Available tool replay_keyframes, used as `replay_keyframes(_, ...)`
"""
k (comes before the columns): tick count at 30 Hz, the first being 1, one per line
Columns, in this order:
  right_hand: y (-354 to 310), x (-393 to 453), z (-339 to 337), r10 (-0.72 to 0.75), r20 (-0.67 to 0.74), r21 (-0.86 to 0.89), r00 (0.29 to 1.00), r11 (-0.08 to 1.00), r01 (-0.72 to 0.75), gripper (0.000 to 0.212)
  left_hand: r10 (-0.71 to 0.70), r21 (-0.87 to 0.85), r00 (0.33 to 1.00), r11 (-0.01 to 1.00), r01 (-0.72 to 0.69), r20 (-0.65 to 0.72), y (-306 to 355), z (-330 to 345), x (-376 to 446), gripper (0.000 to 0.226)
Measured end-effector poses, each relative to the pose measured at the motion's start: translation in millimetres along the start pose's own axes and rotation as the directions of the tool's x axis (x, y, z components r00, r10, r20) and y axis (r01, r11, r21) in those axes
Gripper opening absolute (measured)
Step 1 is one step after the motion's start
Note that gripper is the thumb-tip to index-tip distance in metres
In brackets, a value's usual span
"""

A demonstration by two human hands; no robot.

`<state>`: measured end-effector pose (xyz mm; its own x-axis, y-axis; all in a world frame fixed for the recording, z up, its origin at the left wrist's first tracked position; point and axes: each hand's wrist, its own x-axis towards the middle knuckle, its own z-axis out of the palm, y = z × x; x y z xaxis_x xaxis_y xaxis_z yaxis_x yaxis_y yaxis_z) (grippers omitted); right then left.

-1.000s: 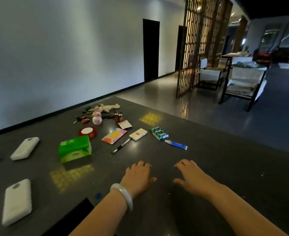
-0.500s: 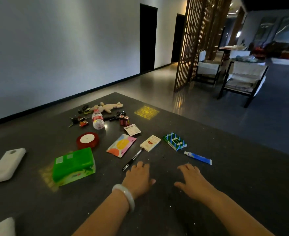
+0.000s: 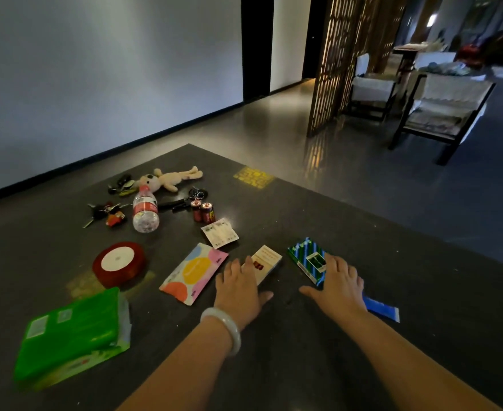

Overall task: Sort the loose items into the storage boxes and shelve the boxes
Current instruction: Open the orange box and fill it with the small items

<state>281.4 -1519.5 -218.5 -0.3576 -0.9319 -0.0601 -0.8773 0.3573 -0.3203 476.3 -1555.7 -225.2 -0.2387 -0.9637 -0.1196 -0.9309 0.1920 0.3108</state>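
Head view, dark speckled tabletop (image 3: 303, 345): left hand (image 3: 240, 287), wrist in a pale jade bangle (image 3: 225, 327), lies palm down with fingers straight and slightly spread, its fingertips touching the near end of a small white card box with red print (image 3: 266, 261). Right hand (image 3: 337, 284) lies flat likewise, fingers straight, covering the near corner of a blue-and-green striped box (image 3: 305, 256); neither hand grips anything. Blue tube (image 3: 382, 308) shows just beside the right wrist, partly hidden. Left of the left hand: pastel spotted tissue packet (image 3: 194, 272), red ribbon spool with white core (image 3: 119, 262), green soft tissue pack (image 3: 72, 333) near the table edge. Farther back: white paper sachet (image 3: 220, 232), two red batteries (image 3: 203, 212) standing side by side, clear plastic bottle with red label (image 3: 145, 210) lying down, cream plush rabbit (image 3: 170, 179), bunch of dark keys with a red fob (image 3: 105, 213), black keyring clip (image 3: 185, 200). Beyond the table: wooden lattice screen (image 3: 348, 54), dark-framed chairs (image 3: 440, 111). Storage boxes are not in view.
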Motion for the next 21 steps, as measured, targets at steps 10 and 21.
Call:
replay_keyframes(10,2.7,31.1,12.0,-0.006,-0.057,0.052,0.998,0.999,0.009,0.086,0.105,0.112,0.99,0.989,-0.094,-0.094,-0.6,8.2,44.6,0.066)
replay_keyframes(21,21.4,-19.5,-16.1,0.08,-0.089,0.348,0.993,0.937,-0.044,0.087,0.186,-0.008,0.944,0.981,-0.196,-0.271,27.0,-9.0,-6.3,0.055)
